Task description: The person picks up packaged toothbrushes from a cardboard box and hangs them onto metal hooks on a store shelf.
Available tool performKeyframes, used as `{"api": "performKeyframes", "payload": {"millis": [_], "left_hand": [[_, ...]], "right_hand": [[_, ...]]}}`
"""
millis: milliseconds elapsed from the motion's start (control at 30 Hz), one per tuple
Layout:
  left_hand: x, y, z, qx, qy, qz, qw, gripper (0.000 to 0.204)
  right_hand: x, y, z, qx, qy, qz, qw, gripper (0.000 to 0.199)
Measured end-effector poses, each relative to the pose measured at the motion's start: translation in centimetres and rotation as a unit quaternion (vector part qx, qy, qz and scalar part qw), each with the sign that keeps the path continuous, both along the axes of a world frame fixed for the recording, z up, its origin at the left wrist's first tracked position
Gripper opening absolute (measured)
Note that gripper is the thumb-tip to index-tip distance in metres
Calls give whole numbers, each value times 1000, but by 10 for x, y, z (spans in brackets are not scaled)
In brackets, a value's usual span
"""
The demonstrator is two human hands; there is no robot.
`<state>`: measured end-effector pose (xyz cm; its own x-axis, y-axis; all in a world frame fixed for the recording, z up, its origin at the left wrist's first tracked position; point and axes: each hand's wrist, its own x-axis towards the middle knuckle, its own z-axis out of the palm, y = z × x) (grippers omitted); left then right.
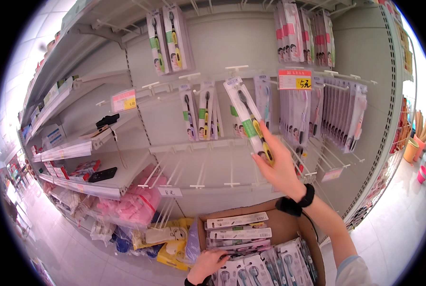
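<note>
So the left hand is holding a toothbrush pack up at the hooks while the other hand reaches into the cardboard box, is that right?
Not quite: the head view shows the right hand holding the toothbrush pack up at the hooks. The left hand is the one reaching into the cardboard box of packs.

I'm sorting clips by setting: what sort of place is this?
Most likely a shop aisle: packaged toothbrushes hang on shelf pegs, a price tag sits above them, and the right hand lifts one pack over an open cardboard box.
</note>
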<state>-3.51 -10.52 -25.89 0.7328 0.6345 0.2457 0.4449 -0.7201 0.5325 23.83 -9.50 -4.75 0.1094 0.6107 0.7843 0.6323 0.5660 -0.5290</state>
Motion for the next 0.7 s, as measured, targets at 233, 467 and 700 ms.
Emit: {"api": "performKeyframes", "payload": {"millis": [233, 467, 700], "left_hand": [[-1, -1, 6, -24, 8, 11, 1000, 22], [-5, 2, 10, 20, 0, 23, 1000, 28], [-1, 6, -6, 62, 14, 43, 997, 29]], "right_hand": [[14, 13, -12, 51, -184, -174, 966, 70], [0, -21, -20, 77, -203, -32, 976, 48], [-7, -44, -104, -221, -438, 200, 848, 32]]}}
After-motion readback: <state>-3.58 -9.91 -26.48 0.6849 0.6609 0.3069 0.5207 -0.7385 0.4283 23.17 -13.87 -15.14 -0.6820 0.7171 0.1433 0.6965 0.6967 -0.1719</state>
